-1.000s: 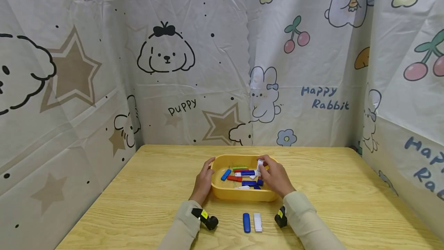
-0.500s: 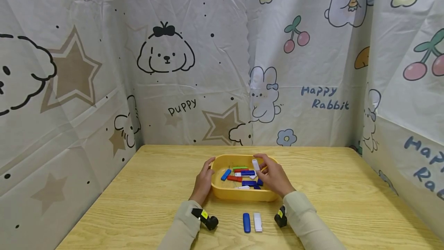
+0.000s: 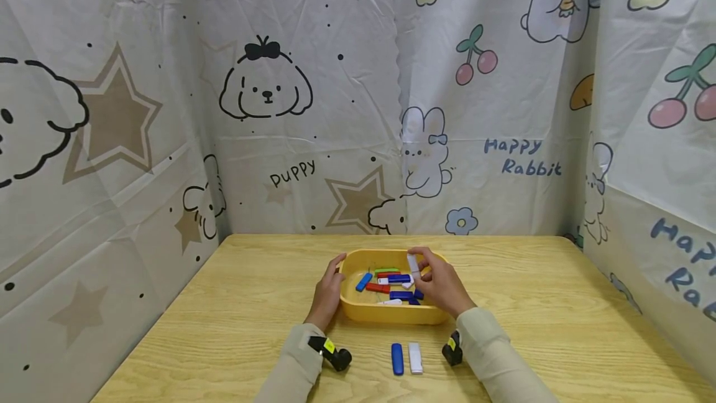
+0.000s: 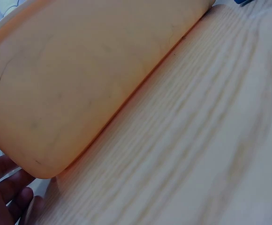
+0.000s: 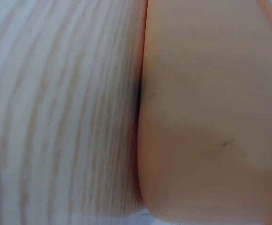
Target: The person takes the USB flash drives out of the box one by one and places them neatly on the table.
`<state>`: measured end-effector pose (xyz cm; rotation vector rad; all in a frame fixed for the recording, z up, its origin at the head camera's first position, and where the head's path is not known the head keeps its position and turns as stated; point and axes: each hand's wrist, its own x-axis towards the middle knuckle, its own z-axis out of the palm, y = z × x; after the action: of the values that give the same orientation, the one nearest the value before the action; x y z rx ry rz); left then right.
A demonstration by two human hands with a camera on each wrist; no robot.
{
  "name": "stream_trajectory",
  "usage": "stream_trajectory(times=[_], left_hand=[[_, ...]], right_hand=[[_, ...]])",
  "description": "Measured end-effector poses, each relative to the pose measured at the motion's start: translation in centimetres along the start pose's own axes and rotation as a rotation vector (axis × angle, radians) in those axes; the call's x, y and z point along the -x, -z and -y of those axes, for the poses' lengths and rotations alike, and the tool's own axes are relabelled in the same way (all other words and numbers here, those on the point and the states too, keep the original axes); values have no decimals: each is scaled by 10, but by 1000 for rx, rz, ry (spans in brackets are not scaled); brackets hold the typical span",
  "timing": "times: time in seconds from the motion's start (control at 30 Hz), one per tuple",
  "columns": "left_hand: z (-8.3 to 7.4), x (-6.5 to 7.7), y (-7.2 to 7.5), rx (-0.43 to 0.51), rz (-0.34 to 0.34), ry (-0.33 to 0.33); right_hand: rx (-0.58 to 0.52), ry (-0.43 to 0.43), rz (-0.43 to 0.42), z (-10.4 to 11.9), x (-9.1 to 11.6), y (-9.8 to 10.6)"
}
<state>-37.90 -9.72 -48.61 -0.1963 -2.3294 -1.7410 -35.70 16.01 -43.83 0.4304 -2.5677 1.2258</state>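
Observation:
In the head view a yellow plastic basin (image 3: pixel 391 314) holds several small stick-shaped pieces in blue, red, green and white. My right hand (image 3: pixel 444 283) reaches over its right end and pinches a narrow white stick-shaped piece (image 3: pixel 413 264) above the others. At the basin's left end, my left hand (image 3: pixel 325 294) touches the outer wall and rim. In the left wrist view, fingers (image 4: pixel 14 183) of that hand lie against the basin's rounded corner. The right wrist view shows only the basin's outer wall (image 5: pixel 211 93) and tabletop; the right hand is out of that view.
On the wooden table (image 3: pixel 252 341), in front of the basin, a blue stick-shaped piece (image 3: pixel 397 359) and a white one (image 3: pixel 415 358) lie side by side between the forearms. A printed curtain (image 3: pixel 313 142) encloses the table at the back and both sides.
The white piece in my right hand has shifted slightly left and changed its tilt, with the fingers following. My left hand and the basin stay in place.

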Motion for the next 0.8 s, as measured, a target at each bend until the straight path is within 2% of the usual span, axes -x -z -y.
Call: stream_trajectory(times=[0.43, 0.8], left_hand=[[-1, 0, 0, -6, 0, -6], [-1, 0, 0, -6, 6, -8]], right_hand=[[-31, -35, 14, 0, -1, -1], [-66, -26, -32, -1, 3, 0]])
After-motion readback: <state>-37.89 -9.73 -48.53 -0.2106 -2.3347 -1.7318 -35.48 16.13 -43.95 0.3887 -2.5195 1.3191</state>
